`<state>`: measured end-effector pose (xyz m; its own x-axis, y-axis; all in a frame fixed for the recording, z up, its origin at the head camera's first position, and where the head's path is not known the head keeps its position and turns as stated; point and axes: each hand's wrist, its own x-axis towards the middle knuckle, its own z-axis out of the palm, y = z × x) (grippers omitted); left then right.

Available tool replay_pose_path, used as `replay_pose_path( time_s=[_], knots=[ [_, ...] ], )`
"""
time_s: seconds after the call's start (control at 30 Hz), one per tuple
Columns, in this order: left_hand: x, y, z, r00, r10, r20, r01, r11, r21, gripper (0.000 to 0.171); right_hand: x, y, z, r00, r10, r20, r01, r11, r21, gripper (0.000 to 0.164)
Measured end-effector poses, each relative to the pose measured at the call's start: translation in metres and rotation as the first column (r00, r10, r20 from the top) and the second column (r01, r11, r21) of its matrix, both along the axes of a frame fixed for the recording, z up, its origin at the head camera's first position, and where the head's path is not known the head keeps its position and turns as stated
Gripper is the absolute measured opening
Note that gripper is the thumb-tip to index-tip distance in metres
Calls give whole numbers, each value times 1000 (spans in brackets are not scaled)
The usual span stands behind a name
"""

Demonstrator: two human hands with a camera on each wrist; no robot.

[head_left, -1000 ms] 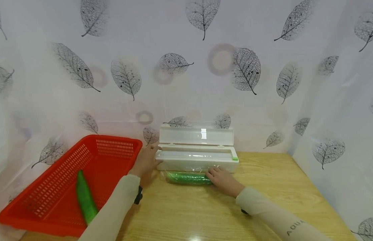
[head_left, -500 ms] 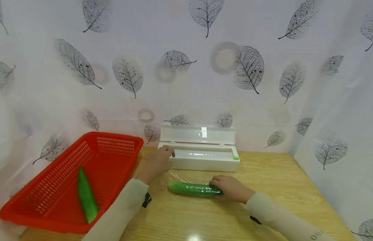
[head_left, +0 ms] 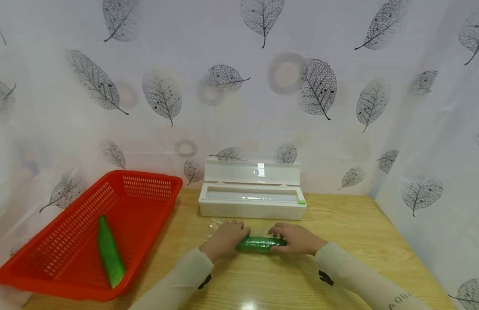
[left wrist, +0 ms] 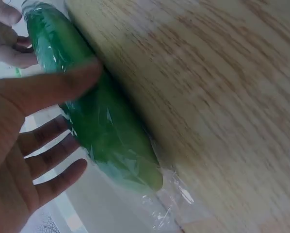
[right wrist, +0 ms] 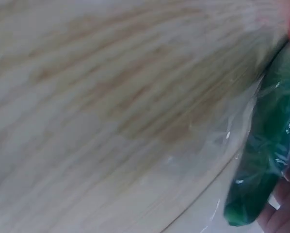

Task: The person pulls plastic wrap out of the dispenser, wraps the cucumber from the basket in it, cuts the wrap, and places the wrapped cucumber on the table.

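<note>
A cucumber (head_left: 258,244) wrapped in clear cling film (left wrist: 176,196) lies crosswise on the wooden table. My left hand (head_left: 225,239) is around its left part; in the left wrist view the thumb (left wrist: 62,85) lies across the cucumber, with the fingers along its other side. At the right end, my right hand (head_left: 299,240) holds the cucumber between the thumb in front and the fingers behind. Loose film sticks out past the left end. In the right wrist view, film spreads beside the cucumber (right wrist: 266,145), and the fingers are partly hidden behind it.
Behind the hands stands a white cling film dispenser (head_left: 252,210) with its lid raised and a green slider (head_left: 301,202) at its right end. On the left, a red plastic basket (head_left: 146,206) holds another cucumber (head_left: 109,254). A leaf-patterned curtain (head_left: 231,120) closes off the back.
The wrapped cucumber has come toward me, away from the dispenser, with my right hand on it. My left hand has left the dispenser's left end and come down onto the cucumber.
</note>
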<state>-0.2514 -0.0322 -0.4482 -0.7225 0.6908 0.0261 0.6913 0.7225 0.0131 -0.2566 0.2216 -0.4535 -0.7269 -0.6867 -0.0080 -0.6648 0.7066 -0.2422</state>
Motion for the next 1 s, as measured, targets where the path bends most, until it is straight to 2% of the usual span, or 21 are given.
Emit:
replay_pose_path(
  time_s=[0.17,0.43,0.63,0.73,0.83,0.93,1.0],
  knots=[
    [-1,2,1,1000,-14,21,14,1000,12,40,-2,1,-2,999,-17,-47,20,998,52,52],
    [-4,-2,5,987,-23,157,12,998,69,40,-5,8,-6,990,-52,-131,67,992,110,59],
    [-5,-6,9,975,-13,223,-11,994,107,30,-4,14,3,975,-80,-209,95,993,65,41],
    [-5,-6,12,971,-4,239,-19,995,96,24,0,13,9,962,-56,-266,68,997,33,30],
    [-5,-5,13,965,25,262,-44,997,67,29,5,9,11,950,10,-312,-2,1000,26,24],
    [-5,-5,13,958,47,283,-64,997,51,35,10,6,10,951,57,-305,-47,998,41,24],
    [-6,-5,11,958,49,283,-64,997,43,35,13,4,8,960,57,-275,-43,998,54,27]
  ],
)
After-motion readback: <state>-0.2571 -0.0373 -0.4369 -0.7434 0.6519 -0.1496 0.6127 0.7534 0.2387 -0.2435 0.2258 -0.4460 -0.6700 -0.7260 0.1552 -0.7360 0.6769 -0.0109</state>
